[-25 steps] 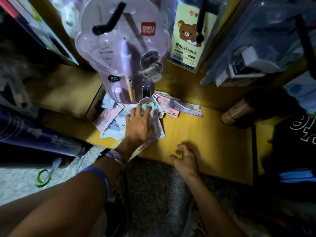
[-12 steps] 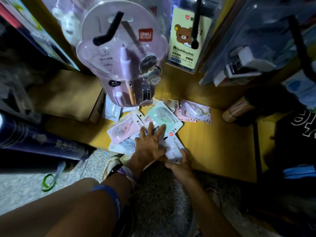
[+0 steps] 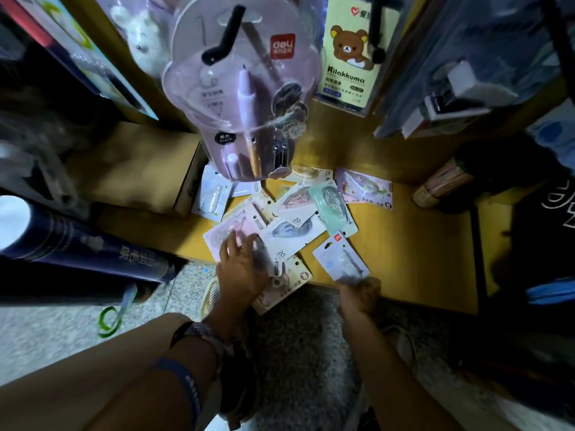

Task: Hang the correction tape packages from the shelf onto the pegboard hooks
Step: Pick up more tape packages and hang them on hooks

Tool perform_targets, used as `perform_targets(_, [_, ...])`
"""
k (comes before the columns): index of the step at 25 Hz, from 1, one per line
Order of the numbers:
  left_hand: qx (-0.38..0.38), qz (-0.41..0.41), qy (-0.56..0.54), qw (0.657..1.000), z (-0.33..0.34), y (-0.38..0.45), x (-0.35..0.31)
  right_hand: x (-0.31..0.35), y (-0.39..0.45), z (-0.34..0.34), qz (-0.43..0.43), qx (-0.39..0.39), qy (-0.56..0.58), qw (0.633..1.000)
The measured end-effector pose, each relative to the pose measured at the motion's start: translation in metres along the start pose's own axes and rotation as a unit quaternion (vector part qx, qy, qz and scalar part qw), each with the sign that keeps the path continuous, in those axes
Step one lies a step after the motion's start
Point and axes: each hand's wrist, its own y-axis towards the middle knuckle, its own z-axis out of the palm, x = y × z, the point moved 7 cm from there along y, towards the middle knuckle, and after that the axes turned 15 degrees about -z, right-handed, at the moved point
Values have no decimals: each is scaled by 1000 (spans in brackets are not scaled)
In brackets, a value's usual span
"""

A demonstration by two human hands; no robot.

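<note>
On the yellow wooden shelf (image 3: 413, 253) I see a loose heap of pastel carded correction tape packages (image 3: 289, 219). My left hand (image 3: 241, 269) lies on the pink package (image 3: 227, 236), fingers spread. My right hand (image 3: 357, 293) pinches the bottom edge of a pale blue-white package (image 3: 340, 259) at the shelf's front edge.

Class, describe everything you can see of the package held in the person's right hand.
The pale lavender carded package has a red brand tag and a hang hole near its top, with a clear blister holding a whitish item. It is tilted, its lower edge gripped by the right hand over the shelf's front edge, apart from the pile.
</note>
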Motion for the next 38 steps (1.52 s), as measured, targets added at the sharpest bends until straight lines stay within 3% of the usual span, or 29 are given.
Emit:
perform_targets(2, [15,50,19,998,3,7,4,-15,-8,10,83,44,50,994])
perform_targets(5, [49,9,72,996,5,8,2,-29,-35,26,219,118,84,965])
perform_targets(10, [45,4,121,992,2,13,-3,-24,-61,76,213,260,142,931])
perform_targets(15, [81,24,0,996,-9,23,-1,-18,-51,102,102,227,22,968])
perform_targets(17, [103,-5,-42,994,-12,33,3,-11,-45,91,69,185,26,980])
perform_targets(21, [83,-127,39,988,-7,40,19,-13,-26,64,34,107,69,991])
perform_targets(25, [83,-140,65,984,1,31,24,-22,-18,53,54,68,103,991])
perform_targets(31, [106,-134,-71,983,12,-5,15,-24,-38,72,107,135,172,970])
perform_targets(36, [152,-207,-76,963,15,-14,21,-34,-37,68,108,143,149,972])
perform_targets(38, [206,-224,-130,944,22,-23,17,-26,-38,62,110,161,168,966])
